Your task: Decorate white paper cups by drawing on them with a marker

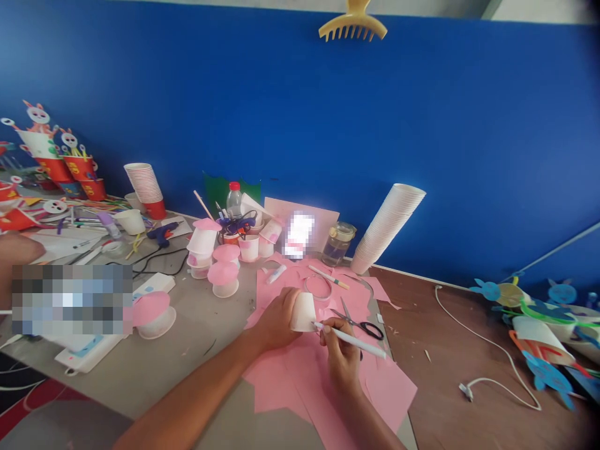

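My left hand (277, 315) is closed round a white paper cup (304, 310) that lies on its side on pink paper sheets (300, 375). In my right hand (341, 353) a white pen (351, 339) is pinched, its tip touching the cup's lower edge. Black-handled scissors (360, 323) lie just right of the cup on the pink paper. A pink paper ring (319, 287) lies behind the cup.
A leaning stack of white cups (388, 226), a glass jar (338, 242), pink-topped cups (224, 275), a glue gun (162, 232) and a red-and-white cup stack (146, 187) stand behind. A white cable (487, 356) crosses the brown table; blue paper crafts (544, 337) lie right.
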The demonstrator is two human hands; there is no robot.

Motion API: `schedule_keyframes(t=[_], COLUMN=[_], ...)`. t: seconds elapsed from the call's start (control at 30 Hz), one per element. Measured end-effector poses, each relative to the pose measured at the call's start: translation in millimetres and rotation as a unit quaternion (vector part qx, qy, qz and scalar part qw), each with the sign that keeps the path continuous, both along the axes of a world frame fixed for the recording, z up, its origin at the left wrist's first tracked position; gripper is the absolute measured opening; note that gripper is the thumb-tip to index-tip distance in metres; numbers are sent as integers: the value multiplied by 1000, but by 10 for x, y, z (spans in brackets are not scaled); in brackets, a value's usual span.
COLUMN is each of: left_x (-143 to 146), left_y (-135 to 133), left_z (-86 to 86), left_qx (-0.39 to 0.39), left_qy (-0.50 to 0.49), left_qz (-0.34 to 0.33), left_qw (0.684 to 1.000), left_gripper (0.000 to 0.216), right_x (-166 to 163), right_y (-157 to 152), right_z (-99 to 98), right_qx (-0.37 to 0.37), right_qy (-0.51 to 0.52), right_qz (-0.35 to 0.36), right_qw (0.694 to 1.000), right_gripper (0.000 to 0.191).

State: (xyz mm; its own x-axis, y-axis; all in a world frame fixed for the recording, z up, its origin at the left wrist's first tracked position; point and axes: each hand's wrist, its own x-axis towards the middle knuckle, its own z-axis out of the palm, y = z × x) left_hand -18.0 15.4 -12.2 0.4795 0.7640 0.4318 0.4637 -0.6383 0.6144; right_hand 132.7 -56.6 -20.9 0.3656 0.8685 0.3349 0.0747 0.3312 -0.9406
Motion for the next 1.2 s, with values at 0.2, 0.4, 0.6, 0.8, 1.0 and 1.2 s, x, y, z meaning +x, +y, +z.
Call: schedule_keyframes(t=[0.2, 0.4, 0.6, 0.8, 1.0, 1.2], left_x=[-4, -3, 1, 6, -3, 1], left_y=[9, 14, 11, 4, -1, 3], left_z=[-11, -20, 1, 28, 19, 20], left_qx=[4, 11, 20, 5, -19, -20], left_qy=[-3, -1, -2, 11, 17, 12], left_qz=[-2, 3, -5, -4, 2, -10], left_qw=[1000, 1000, 1000, 1000, 1000, 1000], left_gripper=[49, 49, 47, 45, 44, 47], right_x=[22, 27, 19, 18, 14, 7], right_y=[4, 13, 7, 7, 12, 15], right_z=[-40, -49, -63, -65, -57, -27], right_qx=[-10, -15, -13, -13, -9, -6], right_qy=[6, 9, 7, -4, 3, -9], right_qz=[3, 3, 7, 12, 6, -8], right_qw=[1000, 1000, 1000, 1000, 1000, 1000], right_gripper=[24, 22, 20, 20, 18, 16])
